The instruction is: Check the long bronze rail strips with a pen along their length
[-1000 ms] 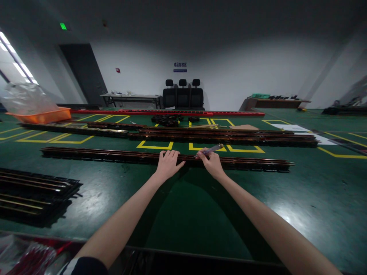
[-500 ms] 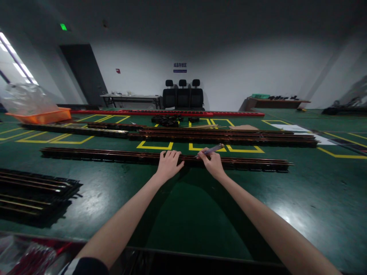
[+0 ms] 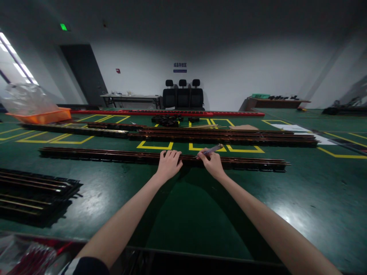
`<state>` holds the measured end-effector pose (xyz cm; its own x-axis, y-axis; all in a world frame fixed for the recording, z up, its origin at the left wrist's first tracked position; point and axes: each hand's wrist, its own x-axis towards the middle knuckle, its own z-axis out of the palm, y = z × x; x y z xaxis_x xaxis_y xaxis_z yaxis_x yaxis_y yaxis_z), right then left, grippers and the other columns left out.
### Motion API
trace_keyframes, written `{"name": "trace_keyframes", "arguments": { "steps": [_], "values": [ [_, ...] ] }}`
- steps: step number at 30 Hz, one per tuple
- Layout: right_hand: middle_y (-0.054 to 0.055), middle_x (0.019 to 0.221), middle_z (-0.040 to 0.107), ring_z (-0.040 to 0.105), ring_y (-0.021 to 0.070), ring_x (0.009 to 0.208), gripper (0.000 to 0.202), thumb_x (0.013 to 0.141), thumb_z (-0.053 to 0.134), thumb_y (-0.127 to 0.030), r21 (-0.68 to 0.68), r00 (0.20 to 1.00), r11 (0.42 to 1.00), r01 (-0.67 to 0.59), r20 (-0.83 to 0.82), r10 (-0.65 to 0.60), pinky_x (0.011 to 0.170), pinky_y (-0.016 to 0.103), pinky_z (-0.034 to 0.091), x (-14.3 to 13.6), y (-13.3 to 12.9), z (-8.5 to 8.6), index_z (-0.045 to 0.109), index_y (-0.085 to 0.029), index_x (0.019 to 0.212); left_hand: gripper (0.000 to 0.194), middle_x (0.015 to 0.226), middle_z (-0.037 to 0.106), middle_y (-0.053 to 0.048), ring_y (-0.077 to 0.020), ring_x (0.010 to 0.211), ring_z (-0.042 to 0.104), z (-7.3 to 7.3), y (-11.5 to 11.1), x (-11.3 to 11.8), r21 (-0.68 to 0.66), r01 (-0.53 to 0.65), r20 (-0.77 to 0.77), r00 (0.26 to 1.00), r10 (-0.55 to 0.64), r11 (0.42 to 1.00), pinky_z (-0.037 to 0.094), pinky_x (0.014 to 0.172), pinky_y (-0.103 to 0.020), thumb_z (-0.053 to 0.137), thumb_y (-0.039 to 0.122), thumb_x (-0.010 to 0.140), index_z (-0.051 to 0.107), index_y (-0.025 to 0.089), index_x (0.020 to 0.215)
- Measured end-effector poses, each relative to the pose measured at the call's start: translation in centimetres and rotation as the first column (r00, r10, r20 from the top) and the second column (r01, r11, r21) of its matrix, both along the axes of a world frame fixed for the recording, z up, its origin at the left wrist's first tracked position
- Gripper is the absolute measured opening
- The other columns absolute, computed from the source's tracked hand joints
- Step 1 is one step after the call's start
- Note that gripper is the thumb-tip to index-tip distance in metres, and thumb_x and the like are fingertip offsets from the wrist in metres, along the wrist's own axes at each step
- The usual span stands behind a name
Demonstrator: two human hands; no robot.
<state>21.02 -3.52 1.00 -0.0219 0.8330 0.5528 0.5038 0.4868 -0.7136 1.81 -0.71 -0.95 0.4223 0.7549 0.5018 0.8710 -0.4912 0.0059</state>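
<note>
A long black rail assembly with coppery strips lies crosswise on the green table in front of me. My left hand is closed over its middle, fingers bent across the top and thumb toward the near side. To the right, my right hand pinches a slim pen-like tool with a pale translucent body and a brownish end. The tool is tilted, its tip down at the rail's top close to my left hand. Whether the tip touches the rail is too small to tell.
More black rails lie behind, and another stack is at the near left. Black parts sit farther back. An orange tray with a plastic bag stands at far left. White paper lies on the right.
The rail under my hands has slid slightly to the left. My left thumb has drawn in a little. My right hand and the pen-like tool are almost where they were.
</note>
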Motion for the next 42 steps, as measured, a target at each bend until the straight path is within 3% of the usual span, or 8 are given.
{"name": "trace_keyframes", "arguments": {
  "steps": [32,42],
  "values": [
    [0.006,0.064,0.068,0.065,0.021,0.064,0.023,0.084,0.049,-0.031,0.064,0.994,0.993,0.097,-0.065,-0.092,0.065,0.032,0.049,0.47,0.28,-0.13,0.058,-0.019,0.067,0.038,0.117,0.062,-0.01,-0.0244,0.11,0.053,0.11,-0.17,-0.17,0.017,0.002,0.018,1.0,-0.002,1.0,0.032,0.1,-0.049,0.035,0.017,0.086,0.057,0.017,0.117],
    [0.005,0.069,0.069,0.066,0.0204,0.068,0.02,0.084,0.05,-0.031,0.04,0.998,0.999,0.036,-0.043,-0.035,0.068,0.033,0.05,0.47,0.45,-0.5,0.058,-0.018,0.071,0.037,0.118,0.062,-0.009,-0.0234,0.11,0.053,-0.38,0.32,-0.42,-0.026,-0.001,0.014,1.0,0.002,1.0,0.032,0.1,-0.047,0.035,0.017,0.086,0.056,0.017,0.116]
  ]
}}
